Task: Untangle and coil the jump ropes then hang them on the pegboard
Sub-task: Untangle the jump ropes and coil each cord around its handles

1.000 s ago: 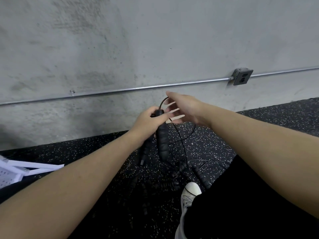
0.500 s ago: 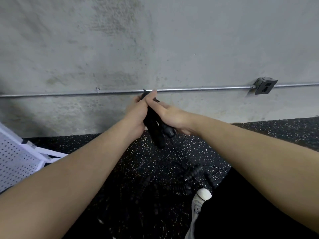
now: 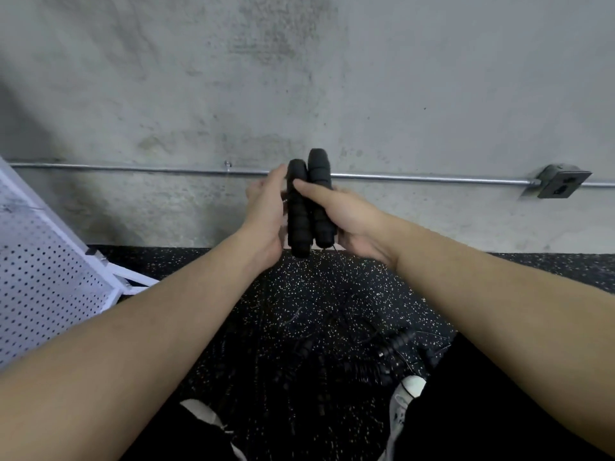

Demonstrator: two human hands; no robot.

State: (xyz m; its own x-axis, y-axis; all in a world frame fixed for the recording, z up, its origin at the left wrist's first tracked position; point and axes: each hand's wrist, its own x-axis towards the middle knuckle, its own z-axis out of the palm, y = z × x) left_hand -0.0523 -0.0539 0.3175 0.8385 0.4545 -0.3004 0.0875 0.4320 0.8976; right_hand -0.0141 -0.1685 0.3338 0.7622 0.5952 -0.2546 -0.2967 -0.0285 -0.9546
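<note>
Two black foam jump rope handles (image 3: 307,207) stand upright side by side in front of the concrete wall. My left hand (image 3: 266,217) grips them from the left and my right hand (image 3: 346,217) wraps them from the right, thumb across the front. A thin black cord trails down from the handles' lower ends. More black handles and tangled cords (image 3: 372,357) lie on the speckled floor near my shoes. The white pegboard (image 3: 43,281) leans at the left edge.
A metal conduit (image 3: 432,178) runs along the grey wall to an outlet box (image 3: 562,182) at the right. Black speckled rubber flooring (image 3: 299,294) covers the ground. My white shoes (image 3: 411,387) and dark trousers fill the bottom.
Both hands have risen, and the two handles now stand upright together between them; my right hand, open a second ago, now wraps the handles. The view shifted left, showing more of the pegboard.
</note>
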